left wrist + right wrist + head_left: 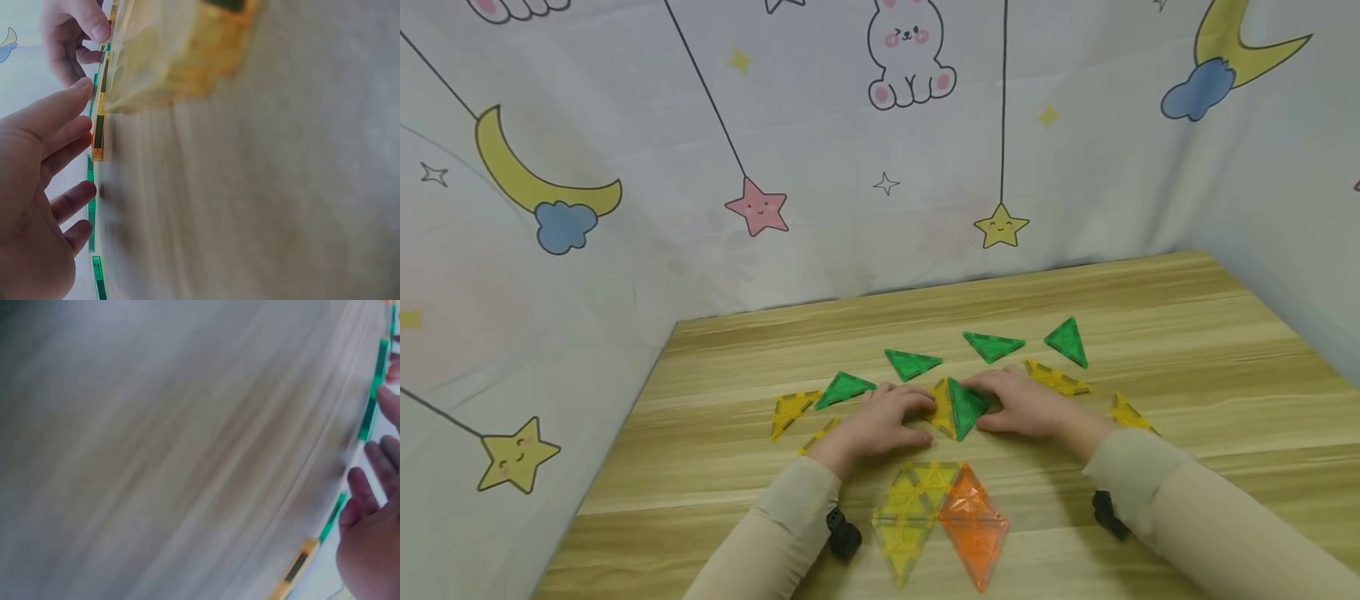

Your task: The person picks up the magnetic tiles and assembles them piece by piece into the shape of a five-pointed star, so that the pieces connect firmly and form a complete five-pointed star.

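Observation:
Near the middle of the table, my left hand (pixel 891 419) lies beside a yellow triangle tile (pixel 943 408). Its index fingertip is at the tile's left side, the thumb a little apart. In the left wrist view the fingers of that hand (pixel 37 181) are loosely bent. A green triangle tile (pixel 966 408) lies flat against the yellow one, edge to edge. My right hand (pixel 1018 402) holds this green tile at its right side between thumb and index finger. In the right wrist view the thumb meets the green edge (pixel 374 394).
Joined yellow tiles (pixel 904 543) and orange tiles (pixel 974 529) lie in front. Behind the hands are several loose green triangles (pixel 913 363). Loose yellow triangles lie left (pixel 792 410) and right (pixel 1057 379). A printed curtain (pixel 820 150) borders the wooden table (pixel 700 467).

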A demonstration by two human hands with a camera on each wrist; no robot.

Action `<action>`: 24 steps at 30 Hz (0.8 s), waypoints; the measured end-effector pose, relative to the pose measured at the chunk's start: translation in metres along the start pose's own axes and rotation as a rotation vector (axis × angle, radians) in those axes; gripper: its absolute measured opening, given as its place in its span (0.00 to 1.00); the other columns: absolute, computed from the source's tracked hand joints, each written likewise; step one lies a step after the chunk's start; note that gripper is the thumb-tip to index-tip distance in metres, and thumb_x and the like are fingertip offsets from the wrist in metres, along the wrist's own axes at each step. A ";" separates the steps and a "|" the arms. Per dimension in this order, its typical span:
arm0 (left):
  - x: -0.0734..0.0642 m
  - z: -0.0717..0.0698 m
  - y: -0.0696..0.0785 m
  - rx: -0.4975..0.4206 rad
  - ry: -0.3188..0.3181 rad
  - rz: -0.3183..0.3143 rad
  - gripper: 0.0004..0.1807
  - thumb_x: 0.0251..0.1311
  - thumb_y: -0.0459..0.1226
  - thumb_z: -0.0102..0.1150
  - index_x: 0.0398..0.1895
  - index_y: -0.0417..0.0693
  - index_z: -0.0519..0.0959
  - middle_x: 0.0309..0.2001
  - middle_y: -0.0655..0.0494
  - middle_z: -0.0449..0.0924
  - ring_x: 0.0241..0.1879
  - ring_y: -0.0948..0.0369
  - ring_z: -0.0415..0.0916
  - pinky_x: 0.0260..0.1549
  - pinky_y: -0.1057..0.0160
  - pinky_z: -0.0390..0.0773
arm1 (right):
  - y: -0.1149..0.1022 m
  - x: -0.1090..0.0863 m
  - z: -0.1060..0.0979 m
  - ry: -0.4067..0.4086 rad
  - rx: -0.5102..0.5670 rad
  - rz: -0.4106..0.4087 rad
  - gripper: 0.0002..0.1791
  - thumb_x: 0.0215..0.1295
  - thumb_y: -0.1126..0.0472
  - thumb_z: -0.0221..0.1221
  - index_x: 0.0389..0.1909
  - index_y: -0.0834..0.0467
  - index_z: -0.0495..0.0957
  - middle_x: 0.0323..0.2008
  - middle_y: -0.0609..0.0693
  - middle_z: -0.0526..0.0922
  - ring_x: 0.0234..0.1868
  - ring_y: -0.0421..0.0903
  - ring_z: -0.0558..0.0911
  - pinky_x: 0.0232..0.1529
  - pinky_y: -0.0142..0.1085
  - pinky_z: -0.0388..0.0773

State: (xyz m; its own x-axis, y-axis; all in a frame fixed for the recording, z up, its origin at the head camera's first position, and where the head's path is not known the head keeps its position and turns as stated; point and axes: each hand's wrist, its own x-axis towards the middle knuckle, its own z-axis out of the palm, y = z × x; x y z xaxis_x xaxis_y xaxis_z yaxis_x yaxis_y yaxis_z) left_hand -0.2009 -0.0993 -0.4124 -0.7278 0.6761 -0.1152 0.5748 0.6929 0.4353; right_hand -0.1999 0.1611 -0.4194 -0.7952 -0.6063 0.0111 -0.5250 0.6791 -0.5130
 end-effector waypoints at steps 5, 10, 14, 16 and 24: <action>0.001 -0.003 0.003 -0.022 0.003 0.003 0.23 0.60 0.49 0.59 0.58 0.56 0.75 0.62 0.63 0.68 0.56 0.56 0.60 0.51 0.52 0.58 | 0.013 -0.014 -0.009 0.037 0.016 0.043 0.31 0.59 0.54 0.63 0.61 0.63 0.69 0.58 0.59 0.72 0.59 0.61 0.67 0.57 0.54 0.62; 0.003 -0.006 0.006 -0.026 0.003 0.000 0.23 0.61 0.48 0.59 0.59 0.54 0.74 0.62 0.61 0.67 0.54 0.56 0.60 0.50 0.53 0.57 | 0.032 -0.031 -0.023 0.077 -0.008 0.072 0.30 0.59 0.56 0.63 0.59 0.68 0.69 0.57 0.63 0.73 0.58 0.63 0.68 0.57 0.56 0.61; 0.005 -0.007 0.008 -0.024 0.004 -0.014 0.25 0.60 0.49 0.59 0.60 0.54 0.73 0.62 0.60 0.67 0.55 0.55 0.61 0.52 0.51 0.57 | 0.043 -0.043 -0.032 0.111 -0.042 0.117 0.30 0.58 0.56 0.64 0.58 0.69 0.69 0.55 0.64 0.74 0.55 0.62 0.70 0.54 0.56 0.64; 0.006 -0.006 0.008 -0.018 0.007 -0.020 0.26 0.60 0.49 0.60 0.60 0.54 0.73 0.62 0.60 0.67 0.56 0.55 0.61 0.53 0.50 0.57 | 0.046 -0.048 -0.034 0.114 -0.042 0.130 0.30 0.59 0.56 0.64 0.58 0.70 0.69 0.55 0.65 0.74 0.55 0.63 0.70 0.54 0.57 0.63; 0.008 -0.005 0.009 -0.007 0.014 -0.018 0.27 0.59 0.50 0.60 0.61 0.55 0.72 0.62 0.59 0.67 0.56 0.54 0.61 0.54 0.48 0.58 | 0.047 -0.055 -0.038 0.093 -0.046 0.130 0.28 0.57 0.56 0.65 0.56 0.66 0.72 0.51 0.60 0.77 0.46 0.55 0.75 0.47 0.51 0.70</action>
State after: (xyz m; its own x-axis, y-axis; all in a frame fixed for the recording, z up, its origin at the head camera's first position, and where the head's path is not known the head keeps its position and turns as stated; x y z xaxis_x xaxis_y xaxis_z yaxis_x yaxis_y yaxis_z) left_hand -0.2032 -0.0891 -0.4044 -0.7432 0.6598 -0.1109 0.5589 0.7034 0.4392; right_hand -0.1922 0.2419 -0.4117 -0.8810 -0.4724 0.0276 -0.4273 0.7691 -0.4753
